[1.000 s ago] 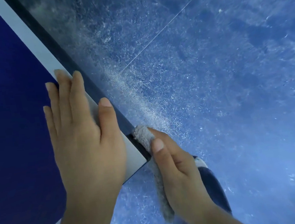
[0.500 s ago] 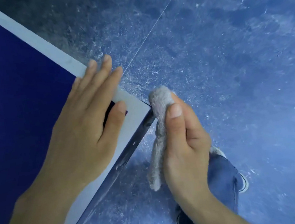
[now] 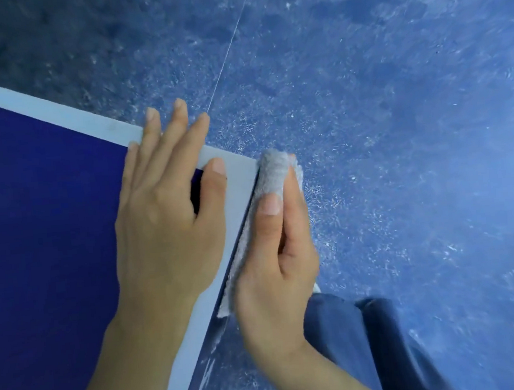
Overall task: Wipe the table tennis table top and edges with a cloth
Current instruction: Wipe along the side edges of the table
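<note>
While gripping cloth (image 3: 274, 175), right hand (image 3: 273, 267) edgewise.

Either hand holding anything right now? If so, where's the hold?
The right hand holds the grey cloth, wrapped over its fingers and pinned by the thumb, against the table edge. The left hand lies flat, holding nothing.
</note>
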